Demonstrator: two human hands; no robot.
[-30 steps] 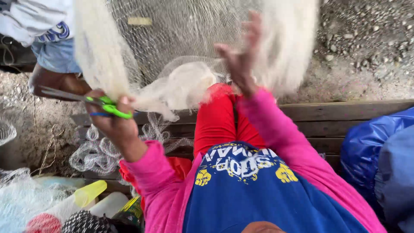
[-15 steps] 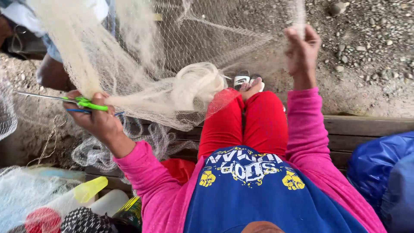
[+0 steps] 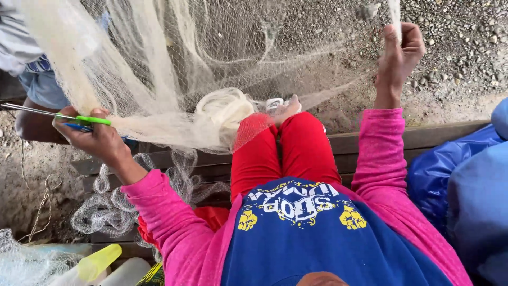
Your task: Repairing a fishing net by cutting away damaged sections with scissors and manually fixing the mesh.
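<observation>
Cream netting filled the far half of the view, and both your hands were in it. Your left hand (image 3: 98, 139) was curled shut around the green-handled scissors (image 3: 63, 117), thumb lying along the top of the handle, with the thin blades pointing left past the edge of the net (image 3: 174, 79). A thick, bunched rope of that net ran from just beside this hand toward the right and piled up on your red trousers (image 3: 288, 153) at the knee.

Your right hand (image 3: 399, 55) was raised on the far right, fingers (image 3: 413, 45) folded tight into a fist that pinched a narrow strand of the net at its top, so the mesh stretched taut across the gravel (image 3: 465, 42) between the two hands.

More grey net (image 3: 114, 209) lay heaped on the wooden bench (image 3: 423, 137) to your near left. In the near left corner stood a bottle with a yellow cap (image 3: 92, 265) and a pale bottle (image 3: 124, 273) beside it; I cannot tell what was in either. A blue plastic bag (image 3: 439, 175) sat on the right end of the bench. Another person in grey and blue (image 3: 32, 63) stood at the far left, behind the net.
</observation>
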